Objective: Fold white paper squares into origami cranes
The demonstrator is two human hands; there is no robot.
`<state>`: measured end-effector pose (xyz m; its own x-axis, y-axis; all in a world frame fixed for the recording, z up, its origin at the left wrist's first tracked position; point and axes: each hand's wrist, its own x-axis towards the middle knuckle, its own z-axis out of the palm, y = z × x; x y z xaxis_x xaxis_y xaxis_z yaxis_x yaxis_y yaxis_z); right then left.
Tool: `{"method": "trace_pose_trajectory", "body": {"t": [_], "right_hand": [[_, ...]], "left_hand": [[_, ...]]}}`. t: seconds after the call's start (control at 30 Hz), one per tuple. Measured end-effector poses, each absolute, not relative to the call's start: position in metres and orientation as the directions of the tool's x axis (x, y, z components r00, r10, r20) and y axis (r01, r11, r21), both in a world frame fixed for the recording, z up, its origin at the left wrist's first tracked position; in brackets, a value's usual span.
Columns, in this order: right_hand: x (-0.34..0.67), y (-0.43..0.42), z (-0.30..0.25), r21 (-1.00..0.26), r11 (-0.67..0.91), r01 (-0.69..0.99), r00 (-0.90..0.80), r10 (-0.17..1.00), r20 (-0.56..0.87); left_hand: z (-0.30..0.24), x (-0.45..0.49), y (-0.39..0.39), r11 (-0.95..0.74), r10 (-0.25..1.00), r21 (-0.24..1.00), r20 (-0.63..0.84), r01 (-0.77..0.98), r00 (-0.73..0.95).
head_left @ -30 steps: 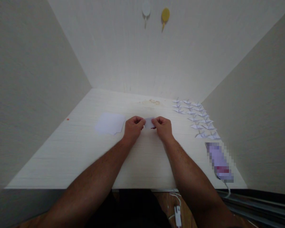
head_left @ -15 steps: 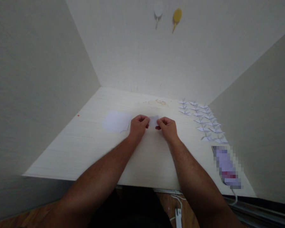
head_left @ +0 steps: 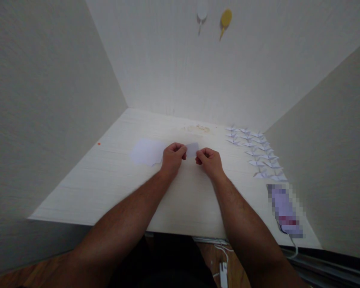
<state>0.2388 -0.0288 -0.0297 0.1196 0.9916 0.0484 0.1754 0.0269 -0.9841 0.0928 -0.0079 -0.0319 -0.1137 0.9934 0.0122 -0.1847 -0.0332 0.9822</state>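
Observation:
A small folded piece of pale paper (head_left: 192, 149) is held just above the white desk (head_left: 114, 176) near its middle. My left hand (head_left: 173, 159) pinches its left edge with curled fingers. My right hand (head_left: 209, 162) pinches its lower right edge, fingers also curled. Both forearms reach in from the bottom of the view. A stack of pale square sheets (head_left: 147, 152) lies flat just left of my left hand.
Several small folded paper cranes (head_left: 255, 152) stand in rows along the right side. A blurred-out phone (head_left: 285, 209) with a white cable lies near the front right corner. Walls close the desk in on three sides; two hooks (head_left: 213, 17) hang on the back wall.
The view has shifted, so the desk sits further right in the picture. My hands keep their pinch on the paper, which now stands a little more upright between them.

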Motion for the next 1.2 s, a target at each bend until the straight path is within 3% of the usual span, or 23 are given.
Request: {"method": "trace_pose_trajectory", "body": {"t": [0.27,0.4,0.5,0.63,0.83,1.07,1.2], "right_hand": [[0.242,-0.03,-0.027,-0.969,0.073,0.237,0.108,0.989,0.101],[0.241,-0.031,-0.025,-0.961,0.068,0.266,0.032,0.996,0.079],[0.239,-0.033,-0.021,-0.943,0.049,0.329,-0.037,0.999,0.039],[0.239,-0.032,-0.019,-0.895,0.093,0.436,-0.089,0.994,0.06],[0.24,-0.029,-0.021,-0.88,0.104,0.463,-0.091,0.993,0.069],[0.241,-0.028,-0.028,-0.877,0.191,0.44,-0.142,0.98,0.142],[0.242,-0.028,-0.025,-0.854,0.22,0.472,-0.152,0.974,0.167]], "left_hand": [[-0.029,0.09,-0.009,-0.05,0.993,0.992,0.037,-0.117,-0.112],[-0.026,0.087,-0.008,-0.027,1.0,0.989,0.027,-0.143,-0.006],[-0.02,0.085,-0.009,-0.006,0.997,0.999,0.01,-0.04,0.082],[-0.015,0.085,-0.011,-0.002,0.998,0.984,-0.009,0.179,0.059],[-0.019,0.085,-0.009,0.007,0.999,0.994,-0.011,0.107,0.044],[-0.018,0.085,-0.01,-0.016,0.999,0.985,0.009,0.169,0.046],[-0.02,0.089,-0.011,0.03,0.998,0.996,-0.034,0.08,0.052]]}}
